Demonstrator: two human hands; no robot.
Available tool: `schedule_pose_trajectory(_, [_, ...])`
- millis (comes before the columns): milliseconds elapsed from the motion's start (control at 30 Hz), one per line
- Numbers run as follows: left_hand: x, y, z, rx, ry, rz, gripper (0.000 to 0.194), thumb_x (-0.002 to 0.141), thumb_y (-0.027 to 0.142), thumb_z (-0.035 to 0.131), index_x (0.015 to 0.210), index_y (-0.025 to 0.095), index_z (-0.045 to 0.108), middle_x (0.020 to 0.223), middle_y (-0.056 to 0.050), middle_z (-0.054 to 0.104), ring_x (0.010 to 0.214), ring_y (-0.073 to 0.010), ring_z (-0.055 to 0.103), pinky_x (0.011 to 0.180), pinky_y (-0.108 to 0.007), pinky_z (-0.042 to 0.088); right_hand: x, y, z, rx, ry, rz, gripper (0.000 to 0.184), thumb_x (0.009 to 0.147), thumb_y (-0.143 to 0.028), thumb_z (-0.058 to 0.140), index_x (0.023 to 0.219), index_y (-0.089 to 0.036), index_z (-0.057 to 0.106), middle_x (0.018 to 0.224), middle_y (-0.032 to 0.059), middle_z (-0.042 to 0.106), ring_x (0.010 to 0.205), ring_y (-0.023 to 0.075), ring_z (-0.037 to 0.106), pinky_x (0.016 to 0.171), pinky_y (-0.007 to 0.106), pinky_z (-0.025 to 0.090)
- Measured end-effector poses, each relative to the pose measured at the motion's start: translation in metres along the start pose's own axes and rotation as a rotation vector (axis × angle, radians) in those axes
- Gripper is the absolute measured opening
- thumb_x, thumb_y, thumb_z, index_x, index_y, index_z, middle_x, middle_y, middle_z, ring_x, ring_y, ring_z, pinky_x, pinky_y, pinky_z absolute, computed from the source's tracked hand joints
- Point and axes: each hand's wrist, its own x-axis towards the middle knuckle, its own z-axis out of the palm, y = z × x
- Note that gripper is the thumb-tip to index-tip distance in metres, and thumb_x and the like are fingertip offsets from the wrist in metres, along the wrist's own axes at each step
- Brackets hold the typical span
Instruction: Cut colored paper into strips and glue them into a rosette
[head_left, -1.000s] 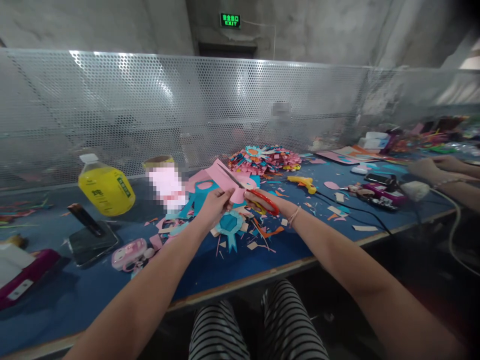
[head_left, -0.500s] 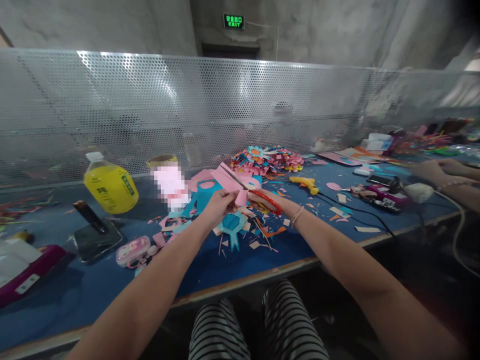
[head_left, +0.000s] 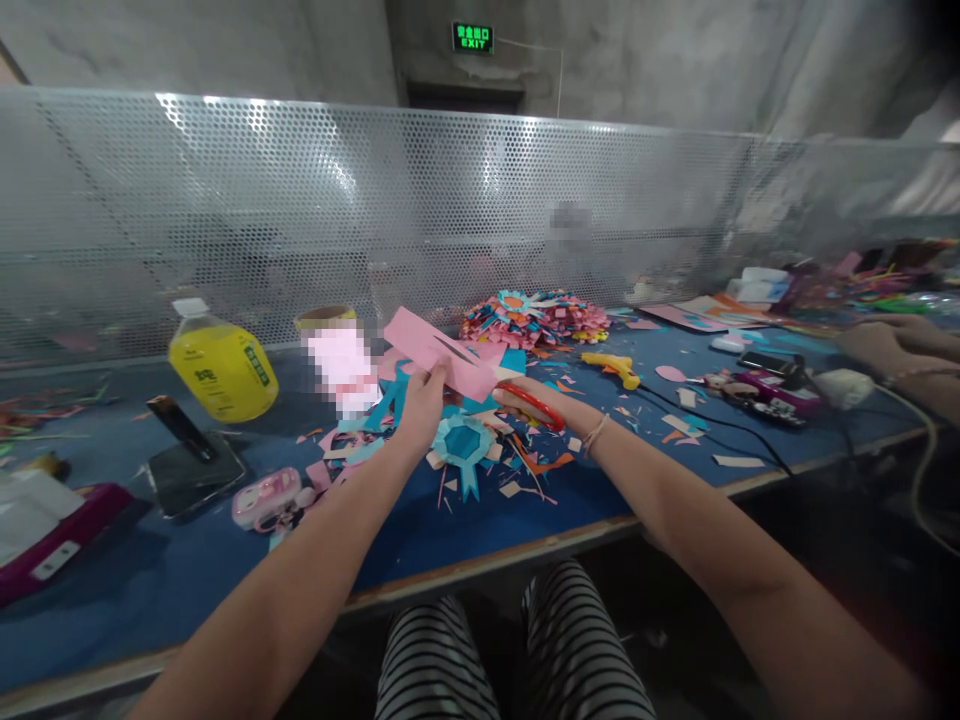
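Observation:
My left hand [head_left: 426,400] pinches a sheet of pink paper [head_left: 411,338] by its lower edge, holding it tilted above the table. In my right hand [head_left: 517,397] are red-handled scissors [head_left: 541,408]; their blades are mostly hidden by the paper, and a dark tip seems to show at a slit in it. Just below both hands lies a light blue paper rosette [head_left: 465,445] with two ribbon tails. Paper scraps [head_left: 525,460] in pink, orange and cream are scattered around it. Blue paper sheets [head_left: 397,395] rest behind my left hand.
Behind my hands is a heap of paper rosettes [head_left: 532,318]. A yellow glue gun [head_left: 611,367] with a black cord lies to the right. Leftward stand a bottle of yellow liquid [head_left: 221,365], a phone stand [head_left: 191,465] and a pink case [head_left: 266,498]. Another person's hands [head_left: 889,355] are at far right.
The pink paper has swung round, its broad side now lying over the scissor blades. My left hand has shifted slightly left along it. My right hand keeps nearly the same place.

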Motion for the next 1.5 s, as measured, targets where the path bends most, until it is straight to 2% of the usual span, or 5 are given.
schedule_pose_trajectory(233, [-0.004,0.001,0.003,0.059,-0.08,-0.065,0.033,0.067,0.044,0.066,0.06,0.016,0.051,0.044,0.004,0.047,0.037,-0.0077,0.042,0.038,-0.022,0.035,0.002,0.005,0.001,0.12,0.008,0.014,0.044,0.071,-0.061,0.055,0.067,-0.02,0.041,0.055,-0.0042,0.041,0.042,0.0059,0.035,0.04,0.023,0.028])
schedule_pose_trajectory(533, [-0.01,0.014,0.006,-0.267,-0.138,-0.202,0.025,0.065,0.03,0.072,0.063,0.015,0.052,0.047,0.006,0.046,0.038,-0.0045,0.039,0.036,-0.018,0.03,0.0,0.009,-0.003,0.17,-0.089,-0.168,0.049,0.074,-0.067,0.047,0.06,-0.02,0.039,0.053,-0.003,0.039,0.042,0.0066,0.034,0.039,0.025,0.026])
schedule_pose_trajectory(800, [-0.01,0.025,0.003,-0.41,-0.245,-0.385,0.023,0.073,0.025,0.064,0.059,0.015,0.048,0.043,0.007,0.041,0.035,-0.0033,0.036,0.035,-0.016,0.029,0.002,0.01,-0.001,0.201,-0.1,-0.153,0.042,0.081,-0.059,0.043,0.065,-0.021,0.04,0.055,-0.0025,0.038,0.043,0.0077,0.033,0.04,0.026,0.027])
schedule_pose_trajectory(1033, [-0.016,0.022,0.007,-0.287,-0.248,-0.356,0.024,0.067,0.026,0.069,0.056,0.014,0.05,0.041,0.006,0.043,0.035,-0.0042,0.038,0.033,-0.016,0.026,0.002,0.012,-0.001,0.117,-0.123,-0.259,0.047,0.083,-0.061,0.037,0.06,-0.02,0.039,0.049,-0.0032,0.036,0.041,0.0081,0.034,0.041,0.025,0.028])
schedule_pose_trajectory(1500, [-0.018,0.01,0.007,-0.066,-0.418,-0.26,0.037,0.062,0.04,0.074,0.048,0.015,0.05,0.038,0.003,0.042,0.033,-0.0039,0.033,0.034,-0.019,0.022,0.003,0.009,0.004,0.147,-0.091,-0.233,0.05,0.08,-0.065,0.039,0.055,-0.022,0.039,0.044,-0.0032,0.039,0.039,0.0084,0.034,0.04,0.028,0.028])
